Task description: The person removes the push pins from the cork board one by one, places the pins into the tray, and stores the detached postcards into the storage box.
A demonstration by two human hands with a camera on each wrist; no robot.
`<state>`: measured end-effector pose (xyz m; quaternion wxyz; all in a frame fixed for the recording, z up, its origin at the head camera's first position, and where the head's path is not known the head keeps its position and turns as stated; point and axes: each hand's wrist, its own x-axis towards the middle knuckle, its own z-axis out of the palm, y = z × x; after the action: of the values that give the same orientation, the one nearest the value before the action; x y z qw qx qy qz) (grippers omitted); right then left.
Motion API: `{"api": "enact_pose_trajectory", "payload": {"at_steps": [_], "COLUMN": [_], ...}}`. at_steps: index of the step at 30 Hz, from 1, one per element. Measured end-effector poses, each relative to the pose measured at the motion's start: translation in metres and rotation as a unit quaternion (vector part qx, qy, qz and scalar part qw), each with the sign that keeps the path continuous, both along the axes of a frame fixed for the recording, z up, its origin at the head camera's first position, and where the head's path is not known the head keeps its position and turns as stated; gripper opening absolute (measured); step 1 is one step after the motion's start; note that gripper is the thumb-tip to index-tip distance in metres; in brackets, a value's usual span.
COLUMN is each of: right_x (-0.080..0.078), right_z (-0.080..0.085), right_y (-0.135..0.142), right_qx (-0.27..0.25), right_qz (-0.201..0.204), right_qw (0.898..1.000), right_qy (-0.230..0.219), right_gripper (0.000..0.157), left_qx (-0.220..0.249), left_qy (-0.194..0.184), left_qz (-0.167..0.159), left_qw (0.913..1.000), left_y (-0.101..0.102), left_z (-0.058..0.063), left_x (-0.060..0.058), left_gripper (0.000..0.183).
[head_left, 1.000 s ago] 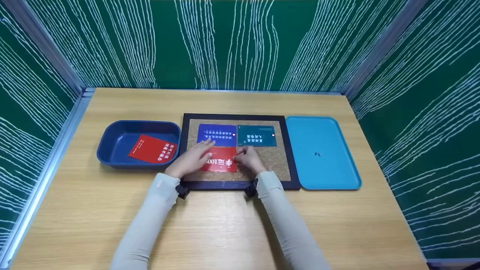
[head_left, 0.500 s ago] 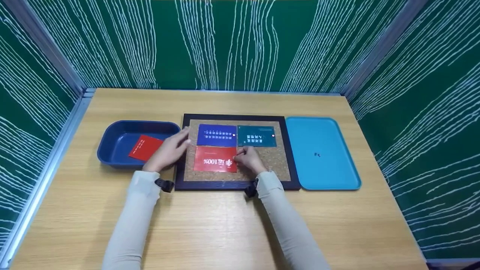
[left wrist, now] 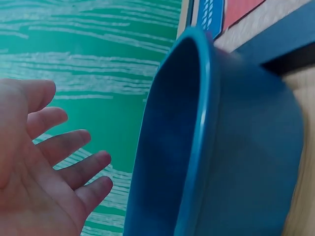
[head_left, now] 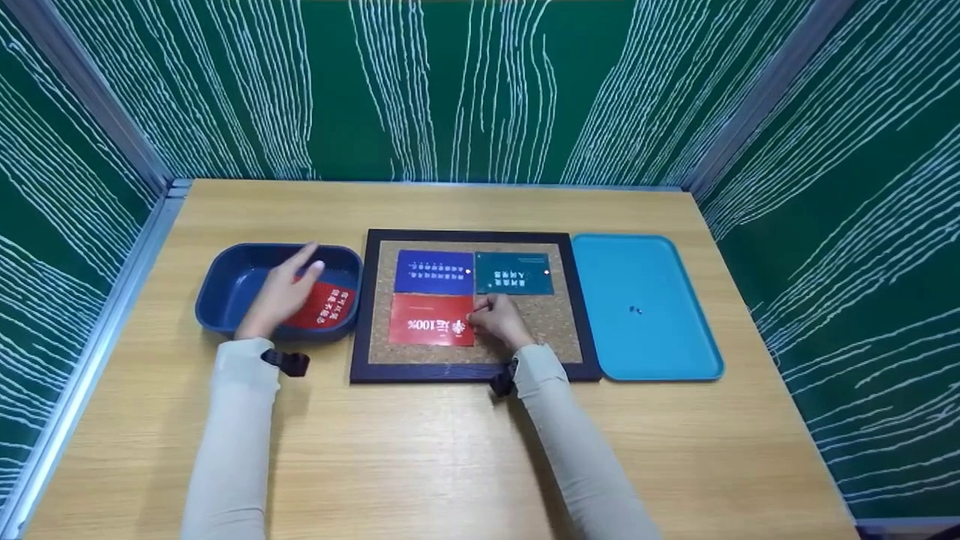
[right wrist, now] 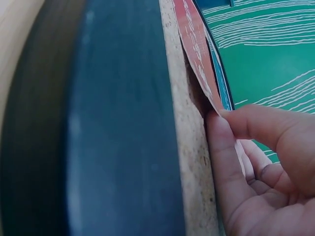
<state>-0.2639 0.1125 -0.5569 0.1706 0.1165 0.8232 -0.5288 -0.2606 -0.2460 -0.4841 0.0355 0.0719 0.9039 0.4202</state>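
On the framed cork board (head_left: pixel 536 334), a red card (head_left: pixel 427 319) with white print lies below a purple card (head_left: pixel 431 271). My right hand (head_left: pixel 501 320) pinches that red card's right edge. In the right wrist view the thumb and index finger of the hand (right wrist: pixel 268 152) hold the edge, and the card (right wrist: pixel 197 54) lifts slightly off the cork. Over the blue bin (head_left: pixel 217 304), my left hand (head_left: pixel 279 296) is spread with nothing in it. Another red card (head_left: pixel 328 306) lies in the bin, partly covered by the left hand. The left wrist view shows loosely extended fingers (left wrist: pixel 69 147) beside the bin's rim (left wrist: pixel 199 118).
A green card (head_left: pixel 514 272) fills the board's upper right, with a small pin at its right edge and another on the purple card. Right of the board is a turquoise tray (head_left: pixel 645 345) holding small pins (head_left: pixel 635 310). Green panels (head_left: pixel 510 90) enclose the table's back and sides.
My left hand has left the red card on the board and moved left over the bin. The right hand stays at the card's right edge.
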Motion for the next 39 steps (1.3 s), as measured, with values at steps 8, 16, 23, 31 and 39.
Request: {"api": "enact_pose_trajectory", "payload": {"at_steps": [8,16,23,31,39], "right_x": [0.000,0.001,0.002,0.003,0.004], "right_z": [-0.001,-0.002,-0.004,-0.002,-0.002], "right_y": [0.000,0.001,0.000,0.000,0.001], "right_qx": [-0.003,-0.011,-0.043,-0.032,-0.035], "right_qz": [-0.003,-0.002,-0.003,-0.009,-0.010], "right_qw": [1.000,1.000,0.999,0.999,0.999], "right_qy": [-0.003,0.013,0.023,0.013,0.016], "right_gripper": [0.015,0.013,0.012,0.016,0.017], "left_qx": [0.020,0.046,0.077,0.083,0.082], "left_qy": [-0.010,0.010,-0.014,-0.040,-0.029], "left_qz": [0.036,0.077,0.119,0.161,0.183], "left_qw": [0.9991,0.9959,0.9898,0.9827,0.9792], "left_y": [-0.028,-0.059,-0.083,-0.097,-0.104], "left_z": [0.008,0.001,-0.007,-0.015,-0.026], "left_x": [0.006,0.012,0.017,0.024,0.026], "left_gripper": [0.060,0.059,0.060,0.060,0.058]}}
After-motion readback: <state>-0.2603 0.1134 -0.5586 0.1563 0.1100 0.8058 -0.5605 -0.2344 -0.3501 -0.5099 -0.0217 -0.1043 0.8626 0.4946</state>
